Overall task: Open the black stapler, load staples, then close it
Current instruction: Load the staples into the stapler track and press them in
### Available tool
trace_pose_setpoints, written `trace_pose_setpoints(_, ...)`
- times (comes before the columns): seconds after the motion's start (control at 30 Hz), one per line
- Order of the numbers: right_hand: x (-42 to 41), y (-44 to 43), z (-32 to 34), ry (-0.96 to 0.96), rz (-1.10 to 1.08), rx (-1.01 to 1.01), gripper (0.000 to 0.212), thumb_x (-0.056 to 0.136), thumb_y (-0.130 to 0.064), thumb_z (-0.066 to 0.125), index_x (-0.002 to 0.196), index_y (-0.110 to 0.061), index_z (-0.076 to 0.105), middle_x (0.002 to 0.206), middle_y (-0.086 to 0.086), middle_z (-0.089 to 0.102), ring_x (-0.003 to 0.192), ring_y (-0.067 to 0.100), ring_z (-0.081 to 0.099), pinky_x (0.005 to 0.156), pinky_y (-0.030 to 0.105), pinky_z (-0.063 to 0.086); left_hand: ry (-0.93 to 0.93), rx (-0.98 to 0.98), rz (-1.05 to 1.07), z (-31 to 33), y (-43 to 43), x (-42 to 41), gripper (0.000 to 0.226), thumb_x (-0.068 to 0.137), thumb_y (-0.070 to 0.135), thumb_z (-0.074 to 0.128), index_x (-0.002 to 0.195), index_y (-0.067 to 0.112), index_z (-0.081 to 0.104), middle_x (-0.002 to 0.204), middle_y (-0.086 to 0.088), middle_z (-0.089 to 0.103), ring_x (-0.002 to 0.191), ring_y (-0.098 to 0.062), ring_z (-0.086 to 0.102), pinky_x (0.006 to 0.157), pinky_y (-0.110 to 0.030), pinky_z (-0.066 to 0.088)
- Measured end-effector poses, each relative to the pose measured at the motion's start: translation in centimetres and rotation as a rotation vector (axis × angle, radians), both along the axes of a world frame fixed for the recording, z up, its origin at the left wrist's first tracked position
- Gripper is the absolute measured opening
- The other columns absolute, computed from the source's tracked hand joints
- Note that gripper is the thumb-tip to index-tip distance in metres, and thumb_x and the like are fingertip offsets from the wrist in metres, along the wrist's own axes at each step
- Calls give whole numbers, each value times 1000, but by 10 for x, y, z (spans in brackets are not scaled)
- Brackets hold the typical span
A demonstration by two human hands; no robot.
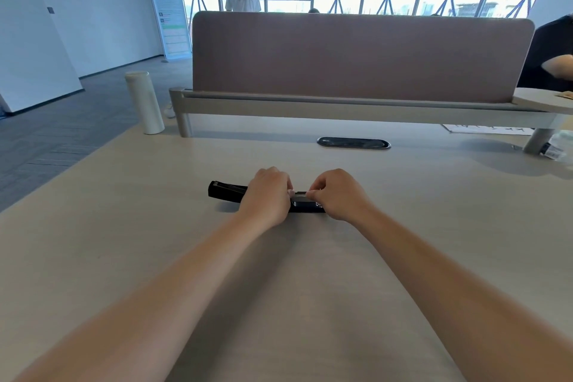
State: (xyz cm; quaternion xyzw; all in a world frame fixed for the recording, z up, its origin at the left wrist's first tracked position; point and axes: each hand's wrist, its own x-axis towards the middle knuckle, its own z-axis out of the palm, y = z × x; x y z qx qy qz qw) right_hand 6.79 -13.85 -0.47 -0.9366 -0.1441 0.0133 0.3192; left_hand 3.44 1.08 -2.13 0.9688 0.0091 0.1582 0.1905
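The black stapler lies opened out flat along the beige desk, its long black arm stretching left. My left hand rests over the stapler's middle and holds it down. My right hand is at the stapler's right end, fingertips pinched on a thin silvery strip of staples above the metal channel. Both hands hide much of the stapler's body.
A white cylindrical bottle stands at the back left. A brown divider panel on a raised shelf crosses the back. A black cable port sits ahead of the hands. Papers and a plastic bottle lie far right, beside another person's arm.
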Motion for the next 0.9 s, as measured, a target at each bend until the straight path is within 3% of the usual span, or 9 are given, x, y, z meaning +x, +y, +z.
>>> trace_pose_setpoints(0.23, 3, 2, 2, 43, 27, 61, 16, 85, -17, 67, 70, -21, 71, 71, -4, 66, 65, 15, 59, 54, 24, 42, 11, -48, -35, -1, 4, -1, 14, 92, 23, 58, 95, 17, 70, 103, -6, 61, 102, -24, 52, 80, -29, 39)
trace_pose_setpoints(0.43, 2, 1, 1, 8, 36, 9, 14, 86, -21, 69, 72, -21, 68, 76, -4, 66, 75, 20, 63, 62, 28, 45, 107, -88, -31, 9, 5, 8, 11, 90, 23, 62, 88, 17, 70, 101, -6, 67, 102, -25, 57, 86, -38, 48)
trace_pose_setpoints(0.6, 5, -2, -2, -7, 34, -31, 16, 87, -24, 68, 72, -23, 69, 78, 1, 69, 76, 23, 66, 68, 34, 52, 115, -28, -17, 8, 6, 9, 15, 93, 22, 56, 90, 14, 68, 104, -8, 66, 106, -29, 54, 90, -43, 47)
trace_pose_setpoints(0.77, 7, -1, -2, -27, 64, -72, 17, 90, -23, 63, 76, -21, 71, 74, -2, 64, 76, 22, 62, 66, 29, 46, 120, 67, -5, 3, 5, 7, 23, 96, 20, 46, 100, 6, 64, 110, -14, 60, 109, -33, 49, 89, -40, 43)
trace_pose_setpoints(0.9, 3, 1, -2, -101, 65, -37, 16, 91, -21, 59, 85, -20, 74, 84, -5, 60, 79, 19, 60, 68, 29, 45, 119, 92, 2, 3, 2, 5, 24, 97, 19, 45, 103, 4, 62, 112, -17, 58, 110, -34, 47, 89, -41, 43)
